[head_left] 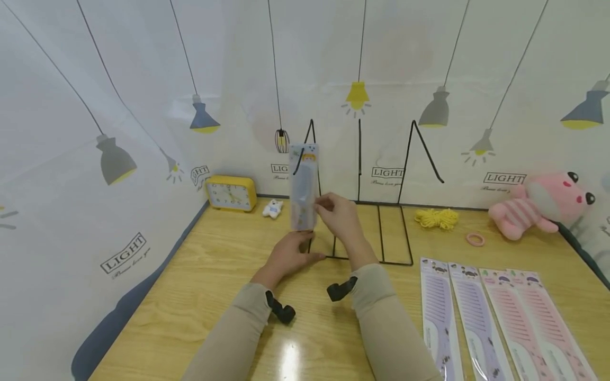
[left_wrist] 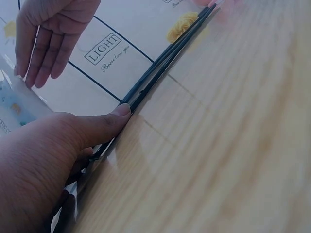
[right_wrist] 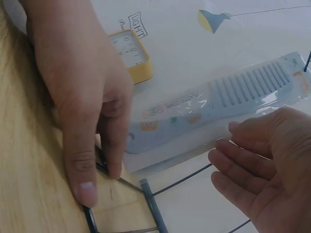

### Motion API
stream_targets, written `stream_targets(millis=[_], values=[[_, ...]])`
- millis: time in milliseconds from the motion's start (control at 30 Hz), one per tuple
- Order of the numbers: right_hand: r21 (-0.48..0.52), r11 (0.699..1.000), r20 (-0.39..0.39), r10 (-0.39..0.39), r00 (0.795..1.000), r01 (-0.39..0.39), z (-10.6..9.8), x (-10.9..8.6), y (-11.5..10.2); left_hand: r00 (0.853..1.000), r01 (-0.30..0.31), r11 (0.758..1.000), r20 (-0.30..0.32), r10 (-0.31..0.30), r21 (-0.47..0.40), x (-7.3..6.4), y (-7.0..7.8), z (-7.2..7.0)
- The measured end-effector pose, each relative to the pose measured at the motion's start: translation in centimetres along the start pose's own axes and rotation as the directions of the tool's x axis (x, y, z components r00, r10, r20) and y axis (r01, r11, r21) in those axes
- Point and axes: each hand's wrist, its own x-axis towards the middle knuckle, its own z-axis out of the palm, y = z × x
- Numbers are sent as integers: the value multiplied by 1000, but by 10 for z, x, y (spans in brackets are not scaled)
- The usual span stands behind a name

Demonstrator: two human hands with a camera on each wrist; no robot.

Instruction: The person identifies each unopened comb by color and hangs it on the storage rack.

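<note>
A blue comb in a clear package (head_left: 304, 185) hangs upright from the left hook of a black wire rack (head_left: 405, 233). The right wrist view shows the comb (right_wrist: 248, 87) with its teeth near the hook end. My right hand (head_left: 340, 214) pinches the package's right edge between thumb and fingertips. Below the package, my left hand (head_left: 288, 254) grips the rack's base at its front left. In the left wrist view, the left thumb (left_wrist: 104, 127) lies along the black bar; the other fingers are mostly hidden.
Packaged purple combs (head_left: 438, 312) and pink combs (head_left: 534, 312) lie at the right front. Behind them are yellow cord (head_left: 436, 218), a pink ring (head_left: 475, 239) and a pink plush toy (head_left: 538, 206). A yellow clock (head_left: 231, 193) and small white bear figure (head_left: 272, 208) stand back left.
</note>
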Motion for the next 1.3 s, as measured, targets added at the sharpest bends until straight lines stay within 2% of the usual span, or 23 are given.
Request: stream_targets(millis=[133,233,367,467,600,833,933,1100,1300], values=[[0,1000,-13,-7,1000,7,-8,0,-5,1000,-12,1000,-18,12,-17,2,-2,1],[16,1000,-19,18,1000,-17,-14,-1,-9,1000,-8,1000,-11,7,-23,1,-2,1],[37,998,-4,44,999,-44,-25,-3,-13,1000,-3,1000,-3,3,-26,0,0,-1],[27,999,6,31,1000,-31,-35,-6,-13,1000,-13,999,-6,12,-33,1,0,-3],[-35,999,16,-5,1000,5,-49,-12,-13,1000,-27,999,-11,26,-24,3,0,-3],[-107,993,87,-36,996,45,-80,-34,-12,1000,-6,1000,-11,6,-5,1,1,1],[-135,989,109,-37,993,52,-96,-46,-3,1000,-7,1000,-18,7,-5,1,1,2],[-130,991,155,13,988,7,-125,-69,24,1000,13,1000,-16,-13,-14,-1,1,2],[-211,977,122,68,990,-41,-163,-97,59,1000,1,999,-3,-1,-39,-3,3,-2]])
